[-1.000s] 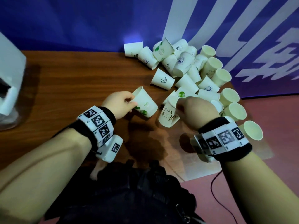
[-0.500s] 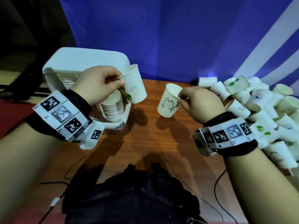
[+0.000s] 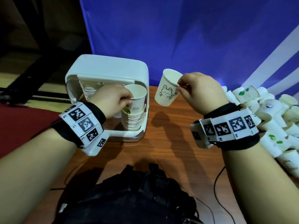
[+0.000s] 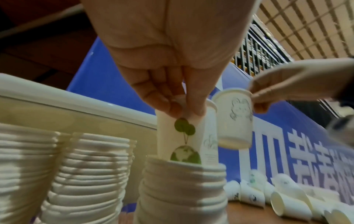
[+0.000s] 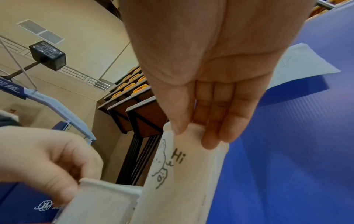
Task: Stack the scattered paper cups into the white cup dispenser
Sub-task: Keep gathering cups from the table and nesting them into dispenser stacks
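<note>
The white cup dispenser (image 3: 106,68) stands on the wooden table at the left, open toward me, with stacks of cups (image 4: 86,174) inside. My left hand (image 3: 113,101) pinches the rim of a green-leaf cup (image 3: 137,101) whose base sits in the top of the right-hand stack (image 3: 131,120). In the left wrist view the leaf cup (image 4: 184,136) is partly sunk into that stack (image 4: 182,189). My right hand (image 3: 199,92) pinches the rim of a bunny cup (image 3: 166,92), held upright in the air just right of the dispenser. The bunny cup (image 5: 184,174) reads "Hi".
A heap of scattered paper cups (image 3: 271,117) lies along the table's right side. A blue banner (image 3: 178,38) hangs behind the table. A dark bag (image 3: 129,196) and a thin cable (image 3: 216,191) lie at the near edge.
Both hands lifted cups from the heap and carried them left. The left hand has brought the leaf cup down into the dispenser's right stack. The right hand has raised the bunny cup beside the dispenser.
</note>
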The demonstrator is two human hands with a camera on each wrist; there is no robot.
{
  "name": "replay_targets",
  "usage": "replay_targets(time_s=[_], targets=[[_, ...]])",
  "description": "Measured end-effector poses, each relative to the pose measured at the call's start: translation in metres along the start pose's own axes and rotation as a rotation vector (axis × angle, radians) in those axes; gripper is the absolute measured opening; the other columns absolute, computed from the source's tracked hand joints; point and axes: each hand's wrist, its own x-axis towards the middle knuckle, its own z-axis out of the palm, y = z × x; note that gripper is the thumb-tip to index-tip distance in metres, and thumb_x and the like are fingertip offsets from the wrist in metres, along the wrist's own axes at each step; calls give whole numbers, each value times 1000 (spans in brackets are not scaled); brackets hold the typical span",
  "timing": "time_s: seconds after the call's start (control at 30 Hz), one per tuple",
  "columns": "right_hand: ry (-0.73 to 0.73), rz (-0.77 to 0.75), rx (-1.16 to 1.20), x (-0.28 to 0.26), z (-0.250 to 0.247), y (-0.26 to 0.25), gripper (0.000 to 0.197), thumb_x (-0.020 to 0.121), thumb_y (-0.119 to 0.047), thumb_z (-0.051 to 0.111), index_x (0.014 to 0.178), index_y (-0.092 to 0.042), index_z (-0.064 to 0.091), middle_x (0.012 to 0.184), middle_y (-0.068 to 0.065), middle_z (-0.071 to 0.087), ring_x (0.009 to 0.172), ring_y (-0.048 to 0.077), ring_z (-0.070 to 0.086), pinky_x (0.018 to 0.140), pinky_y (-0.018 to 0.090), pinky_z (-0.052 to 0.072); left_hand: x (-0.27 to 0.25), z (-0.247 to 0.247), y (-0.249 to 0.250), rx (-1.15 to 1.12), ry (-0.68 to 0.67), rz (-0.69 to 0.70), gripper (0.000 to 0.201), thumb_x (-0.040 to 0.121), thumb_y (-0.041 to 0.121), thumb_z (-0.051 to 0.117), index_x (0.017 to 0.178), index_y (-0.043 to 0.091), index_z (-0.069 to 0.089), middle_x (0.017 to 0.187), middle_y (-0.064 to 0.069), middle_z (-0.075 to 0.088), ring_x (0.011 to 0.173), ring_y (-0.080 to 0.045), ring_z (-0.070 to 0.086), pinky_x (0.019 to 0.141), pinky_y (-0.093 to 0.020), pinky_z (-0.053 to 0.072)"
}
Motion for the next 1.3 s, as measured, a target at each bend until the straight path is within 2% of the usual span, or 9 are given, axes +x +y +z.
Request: replay_targets(time_s=[0.13, 0.33, 0.47, 0.57, 0.67, 0.8, 0.97, 1.13, 1.3], targets=[[41, -20, 13, 4, -5, -3, 21, 91, -28, 52, 105, -14, 60, 105, 6, 62, 97, 27, 57, 68, 28, 35, -2, 14, -7, 41, -87, 57, 25, 89, 28, 54, 102, 13, 69, 102, -9, 66, 103, -28, 57, 84, -34, 43], [31, -89, 24, 11, 4, -14, 21, 91, -28, 52, 103, -13, 60, 102, 7, 62, 95, 27, 57, 68, 31, 39, -11, 39, -20, -7, -216, 13, 73, 76, 62, 17, 104, 18, 69, 111, -2, 66, 106, -25, 57, 93, -36, 43], [48, -157, 53, 16, 7, -27, 21, 91, -29, 51, 101, -13, 61, 100, 6, 62, 94, 27, 57, 69, 34, 42, -19, 44, -22, -241, -72, -127, 61, 75, 55, 55, 122, 16, 54, 137, -5, 42, 122, -23, 46, 102, -35, 39], [34, -231, 75, 21, 15, -41, 21, 91, -28, 52, 100, -13, 61, 99, 6, 62, 94, 28, 57, 67, 33, 41, -19, 50, -23, -380, -44, -289, 85, 68, 34, 78, 137, 12, 32, 143, -9, 31, 128, -25, 39, 108, -34, 32], [-50, -317, 62, 25, 27, -55, 21, 91, -26, 51, 101, -12, 62, 101, 8, 62, 94, 29, 57, 66, 29, 34, -15, 60, -30, -456, -114, -381, 94, 67, 33, 79, 141, 17, 24, 145, -8, 35, 129, -23, 40, 106, -33, 34], [-181, -373, -18, 27, 44, -60, 20, 92, -24, 50, 103, -14, 63, 106, 8, 62, 97, 30, 58, 70, 32, 41, -9, 70, -39, -526, -150, -396, 86, 64, 40, 79, 135, 19, 36, 136, -7, 47, 117, -22, 52, 101, -39, 43], [-343, -353, -84, 29, 66, -58, 21, 92, -20, 49, 106, -18, 64, 110, 6, 61, 101, 29, 58, 81, 36, 47, -6, 77, -45, -539, -136, -359, 92, 59, 52, 76, 135, 19, 37, 135, -5, 48, 120, -19, 49, 103, -41, 41], [-504, -293, -98, 32, 83, -55, 26, 91, -14, 47, 110, -18, 64, 113, 7, 63, 106, 29, 58, 89, 36, 48, -5, 84, -49, -576, -118, -341, 87, 62, 46, 78, 134, 20, 37, 134, -6, 46, 121, -21, 48, 103, -43, 41], [-420, -261, 70, 23, 87, -50, 31, 92, -22, 50, 121, -18, 59, 128, 4, 56, 115, 22, 54, 95, 32, 45, -6, 82, -49, -572, -132, -347, 86, 65, 41, 78, 136, 18, 35, 136, -7, 45, 121, -21, 47, 104, -42, 41]])
